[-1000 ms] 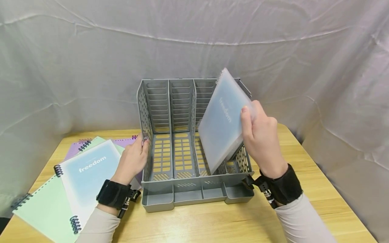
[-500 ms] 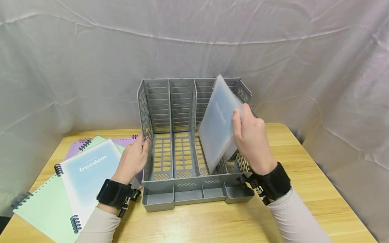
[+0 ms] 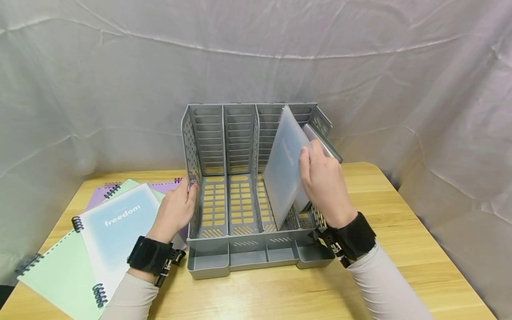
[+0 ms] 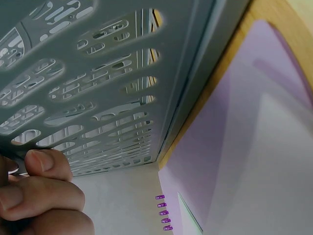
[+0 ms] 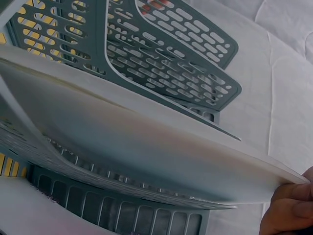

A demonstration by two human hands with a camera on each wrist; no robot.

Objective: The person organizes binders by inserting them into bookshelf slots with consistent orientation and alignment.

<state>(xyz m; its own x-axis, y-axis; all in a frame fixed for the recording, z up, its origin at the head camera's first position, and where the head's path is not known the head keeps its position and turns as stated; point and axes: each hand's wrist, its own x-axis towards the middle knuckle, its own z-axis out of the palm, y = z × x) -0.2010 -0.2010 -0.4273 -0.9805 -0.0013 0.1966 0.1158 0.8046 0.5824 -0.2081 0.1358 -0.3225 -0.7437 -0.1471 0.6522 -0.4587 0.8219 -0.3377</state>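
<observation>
The left hand (image 3: pixel 174 208) grips the gray organizer (image 3: pixel 208 244) by its side, likely steadying it, while the right hand (image 3: pixel 325 183) pinches a blue notebook (image 3: pixel 281 166), seemingly to hold it upright inside

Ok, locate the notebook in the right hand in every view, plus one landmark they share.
Head: notebook right of centre, tilted in the rack, right hand holding its right edge.
Left wrist: not distinguishable through the rack's slots.
Right wrist: notebook slants from left edge to fingers at lower right.
Shared landmark: the grey slotted rack.
</observation>
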